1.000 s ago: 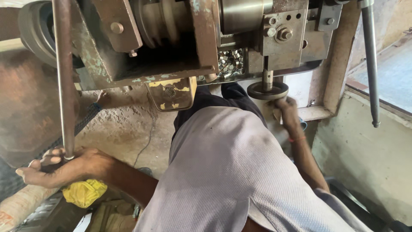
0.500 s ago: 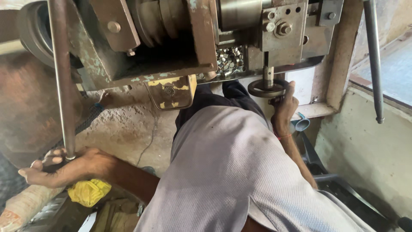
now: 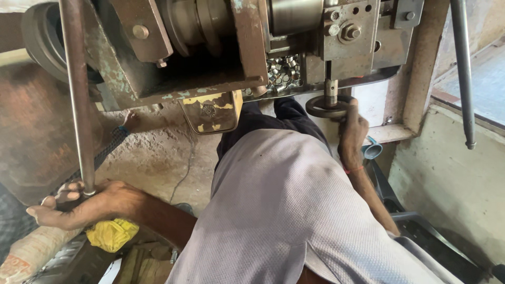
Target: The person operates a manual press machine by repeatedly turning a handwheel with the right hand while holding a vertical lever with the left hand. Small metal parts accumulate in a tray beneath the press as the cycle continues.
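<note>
My left hand [image 3: 87, 204] is wrapped around the lower end of a long steel lever rod [image 3: 76, 94] that hangs from an old press machine [image 3: 210, 52]. My right hand [image 3: 351, 131] reaches up under the machine and grips a dark round handwheel [image 3: 326, 107] on a short vertical shaft. A heap of small shiny metal pieces [image 3: 284, 71] lies in the machine just left of that shaft. My light grey shirt and dark trousers fill the middle of the view.
A second steel rod [image 3: 463, 73] hangs at the far right by a concrete wall. A yellow cloth [image 3: 111, 234] lies under my left arm. A worn yellow metal plate [image 3: 210, 111] hangs below the machine. A grey tray [image 3: 421, 247] sits at lower right.
My right hand has climbed from beside the handwheel to grip its rim. My left hand stays on the lever rod. The view has shifted slightly.
</note>
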